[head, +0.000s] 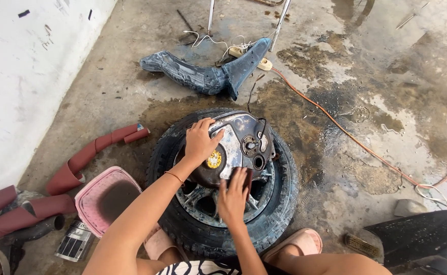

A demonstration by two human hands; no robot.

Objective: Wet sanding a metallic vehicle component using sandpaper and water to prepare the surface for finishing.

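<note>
Single head-worn camera, looks steeply down and forward from above seated person's lap; close on tyre (223,178) lying flat on wet concrete floor (366,153); white wall (24,76) at left edge

Bare wet floor (376,153) right of the tyre (279,214); pink bucket (106,196) crowds its left.
</note>
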